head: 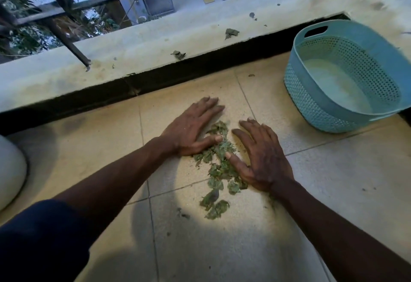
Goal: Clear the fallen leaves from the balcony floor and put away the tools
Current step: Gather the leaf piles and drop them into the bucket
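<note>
Now both hands flat: left hand [193,128], right hand [261,157] flanking leaf pile [219,166].

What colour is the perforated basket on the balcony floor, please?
Light teal-blue, seen in the head view: the basket.

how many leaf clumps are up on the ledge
2 on the ledge: the back clump, and the front clump by its near edge, further left. Tiny dark specks may be more bits.

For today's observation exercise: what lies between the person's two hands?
In the head view, a loose pile of green leaves lies on the tiles between the left hand and the right hand.
</note>
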{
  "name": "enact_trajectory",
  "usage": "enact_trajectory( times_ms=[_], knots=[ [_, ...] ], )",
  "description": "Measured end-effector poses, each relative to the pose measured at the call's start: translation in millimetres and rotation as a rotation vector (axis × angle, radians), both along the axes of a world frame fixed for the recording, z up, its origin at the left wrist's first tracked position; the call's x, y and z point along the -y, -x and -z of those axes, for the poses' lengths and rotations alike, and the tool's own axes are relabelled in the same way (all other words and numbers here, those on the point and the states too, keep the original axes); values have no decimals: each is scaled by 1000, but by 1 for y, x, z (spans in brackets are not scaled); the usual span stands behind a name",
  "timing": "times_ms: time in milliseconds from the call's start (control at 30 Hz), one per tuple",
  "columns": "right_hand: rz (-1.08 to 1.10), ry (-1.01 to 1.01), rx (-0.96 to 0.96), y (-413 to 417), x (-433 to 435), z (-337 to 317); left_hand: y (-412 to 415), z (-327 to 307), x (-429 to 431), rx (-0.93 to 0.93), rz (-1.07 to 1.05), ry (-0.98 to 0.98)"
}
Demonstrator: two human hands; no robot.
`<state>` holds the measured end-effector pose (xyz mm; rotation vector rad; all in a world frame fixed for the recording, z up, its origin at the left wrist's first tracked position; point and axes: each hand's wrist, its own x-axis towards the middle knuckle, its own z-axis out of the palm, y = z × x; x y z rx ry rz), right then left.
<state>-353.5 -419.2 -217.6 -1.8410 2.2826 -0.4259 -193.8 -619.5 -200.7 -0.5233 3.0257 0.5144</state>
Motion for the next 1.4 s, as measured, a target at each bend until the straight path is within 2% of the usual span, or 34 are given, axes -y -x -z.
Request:
enact_trajectory(
  times_ms=[100,233,333,433,567,667,767,867,933,1000,1100,1167,1233,1333,1400],
  knots=[
    [32,49,26,1,0,0,44,-8,22,-50,57,49],
    [90,99,43,1,-2,-2,125,-11,46,50,57,125],
    [183,182,46,1,-3,-3,146,-3,36,159,105,177],
    [250,251,33,1,-3,-4,124,1,6,129,113,103],
    [255,276,46,2,-4,-5,58,-5,-36,64,157,-82],
    [238,269,69,3,-4,-3,7,-16,-53,37,188,-146],
    [214,203,63,5,-3,-2,-35,-20,-50,-34,18,-85],
    [136,4,-11,1,-4,-2,-49,-12,-46,81,-211,-19],
    [32,-107,-62,-6,-8,-3,-47,-5,-57,78,-302,-34],
    [-66,-119,-54,-16,-13,-2,-40,0,-78,14,-290,-80],
    [-210,-64,132,-31,-33,-14,-40,-2,-116,-137,-171,-223],
    [-149,49,196,-34,-57,-24,-56,-4,-132,-272,-239,-219],
    [58,153,100,-31,-84,-25,-76,-3,-143,-355,-423,-126],
    [337,-6,-3,-29,-115,-13,-101,6,-171,-212,-722,-5],
    [350,-139,-58,-34,-115,-2,-107,12,-192,-68,-881,31]
  ],
)
